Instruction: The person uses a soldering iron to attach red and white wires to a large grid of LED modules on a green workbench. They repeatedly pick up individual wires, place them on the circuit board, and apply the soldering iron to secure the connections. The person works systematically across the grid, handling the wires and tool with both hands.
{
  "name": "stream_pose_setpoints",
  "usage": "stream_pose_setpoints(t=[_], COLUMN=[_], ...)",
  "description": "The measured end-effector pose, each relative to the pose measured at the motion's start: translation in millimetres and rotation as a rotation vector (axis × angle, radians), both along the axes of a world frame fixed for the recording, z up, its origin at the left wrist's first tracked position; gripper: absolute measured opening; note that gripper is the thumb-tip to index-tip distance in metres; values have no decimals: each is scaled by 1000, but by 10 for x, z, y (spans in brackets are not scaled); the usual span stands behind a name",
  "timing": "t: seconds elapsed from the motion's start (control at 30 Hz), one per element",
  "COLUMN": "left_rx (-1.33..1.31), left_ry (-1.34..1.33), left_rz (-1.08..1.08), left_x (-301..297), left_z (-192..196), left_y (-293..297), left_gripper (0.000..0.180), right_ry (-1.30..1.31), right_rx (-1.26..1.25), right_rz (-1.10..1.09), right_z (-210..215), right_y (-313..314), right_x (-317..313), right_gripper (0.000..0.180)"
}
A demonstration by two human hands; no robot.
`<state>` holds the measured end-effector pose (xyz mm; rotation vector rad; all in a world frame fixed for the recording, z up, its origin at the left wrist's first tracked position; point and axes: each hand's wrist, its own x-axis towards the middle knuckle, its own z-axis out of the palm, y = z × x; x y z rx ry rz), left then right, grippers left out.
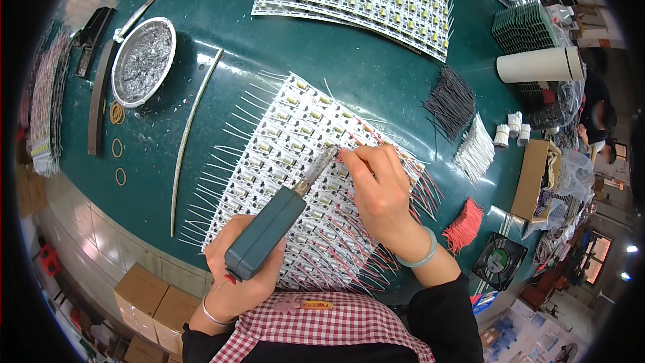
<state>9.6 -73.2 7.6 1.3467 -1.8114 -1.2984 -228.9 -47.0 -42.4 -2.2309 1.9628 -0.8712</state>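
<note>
A dark green soldering gun point(269, 230) is gripped in my left hand point(240, 265), its metal tip reaching up and right onto a sheet of white circuit boards point(259, 161). The sheet lies tilted on the table, dotted with small yellowish parts. White wires stick out along its left side, and red and white wires point(349, 235) spread over its lower right. Close by the soldering tip, my right hand point(383, 191) pinches what looks like a thin wire against the boards. The fingers hide most of that wire.
Stacked board sheets point(356, 0) lie at the far side. On the left are a bowl of solder scraps point(143, 62), a long thin rod point(195, 141) and rubber bands point(117, 148). To the right lie black wires point(450, 104), white wires point(476, 151), red wires point(463, 225) and a fan point(499, 261).
</note>
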Motion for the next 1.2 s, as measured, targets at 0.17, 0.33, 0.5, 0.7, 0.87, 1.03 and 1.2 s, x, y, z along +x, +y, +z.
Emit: stream_pose_setpoints(t=[0.17, 0.33, 0.5, 0.7, 0.87, 1.03, 1.2], left_rx=[-4, -49, -87, -85, -49, -79, -130], left_ry=[8, -25, -12, -5, 4, 25, 6], left_rz=[-5, -35, -16, -20, -27, -38, -75], left_x=[15, 51, 81, 87, 62, 48, 52], left_z=[-48, -29, 14, 38, 21, -68, -88], left_y=[12, 14, 19, 16, 13, 21, 5], left_gripper=[20, 18, 18, 19, 18, 18, 17], right_ry=[6, 17, 12, 17, 20, 14, 16], right_rx=[8, 17, 15, 0, -18, -19, -13], right_rz=[-6, -11, -18, -22, -23, -18, -19], right_z=[1, 3, 5, 1, -10, -22, -16], right_y=[0, -1, 1, -6, -4, -7, -3], right_x=[7, 10, 15, 25, 20, 21, 18], right_gripper=[37, 36, 35, 34, 34, 35, 36])
